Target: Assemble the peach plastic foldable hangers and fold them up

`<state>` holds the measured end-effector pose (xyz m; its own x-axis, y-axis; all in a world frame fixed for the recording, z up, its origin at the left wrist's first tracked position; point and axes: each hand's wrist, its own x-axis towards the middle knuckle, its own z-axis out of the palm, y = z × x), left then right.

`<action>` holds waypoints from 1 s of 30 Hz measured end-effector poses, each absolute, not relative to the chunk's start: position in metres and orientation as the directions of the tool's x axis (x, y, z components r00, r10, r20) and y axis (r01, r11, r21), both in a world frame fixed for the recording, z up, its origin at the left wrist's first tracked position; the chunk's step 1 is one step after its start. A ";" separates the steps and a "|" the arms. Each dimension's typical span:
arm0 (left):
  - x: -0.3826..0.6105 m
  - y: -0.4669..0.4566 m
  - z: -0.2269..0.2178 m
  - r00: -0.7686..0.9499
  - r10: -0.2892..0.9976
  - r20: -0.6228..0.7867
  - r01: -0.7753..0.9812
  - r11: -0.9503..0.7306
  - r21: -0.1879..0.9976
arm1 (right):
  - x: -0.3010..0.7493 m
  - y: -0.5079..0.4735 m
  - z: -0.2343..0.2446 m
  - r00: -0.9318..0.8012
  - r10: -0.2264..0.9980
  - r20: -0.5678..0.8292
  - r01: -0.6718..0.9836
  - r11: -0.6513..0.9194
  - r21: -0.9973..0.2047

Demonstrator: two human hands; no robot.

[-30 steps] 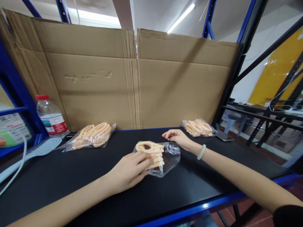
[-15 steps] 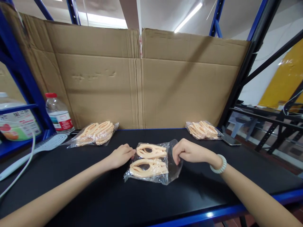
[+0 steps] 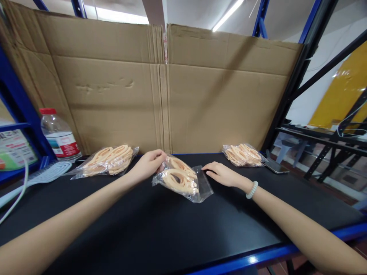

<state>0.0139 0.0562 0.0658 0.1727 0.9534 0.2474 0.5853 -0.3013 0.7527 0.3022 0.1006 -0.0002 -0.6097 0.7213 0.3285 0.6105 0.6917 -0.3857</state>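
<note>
A clear plastic bag (image 3: 183, 179) with peach-coloured plastic pieces inside lies tilted on the black table (image 3: 160, 229), its left end raised. My left hand (image 3: 149, 165) pinches the bag's upper left corner, fingers closed on it. My right hand (image 3: 222, 174) lies flat with fingers stretched out, pressing on the bag's right flap. A pale bead bracelet (image 3: 252, 190) is on my right wrist.
A second filled bag (image 3: 107, 159) lies at the back left and a third filled bag (image 3: 243, 154) at the back right, next to a phone (image 3: 275, 166). A water bottle (image 3: 59, 135) and a white cable stand at the left. A cardboard wall (image 3: 160, 88) closes the back.
My left hand took the bag's left corner and lifted it toward the back. My right hand opened from a closed grip and now lies flat on the flap.
</note>
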 end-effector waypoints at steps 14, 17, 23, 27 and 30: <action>0.060 0.088 0.131 0.249 0.886 0.392 0.428 -0.463 0.776 | 0.287 0.097 -0.026 -0.354 0.857 0.374 0.571 0.515 -0.639; 0.060 0.089 0.147 0.257 0.866 0.428 0.410 -0.499 0.763 | 0.285 0.092 -0.025 -0.371 0.850 0.374 0.588 0.527 -0.613; 0.032 0.084 0.191 0.170 0.809 0.562 0.506 -0.561 0.655 | 0.284 0.082 -0.018 -0.389 0.845 0.366 0.760 0.519 -0.391; -0.020 0.082 0.205 0.007 0.815 0.579 0.636 -0.451 0.626 | 0.282 0.076 -0.012 -0.398 0.856 0.330 0.801 0.500 -0.330; -0.068 0.084 0.193 -0.151 0.843 0.517 0.744 -0.248 0.621 | 0.279 0.072 -0.009 -0.422 0.853 0.308 0.802 0.509 -0.311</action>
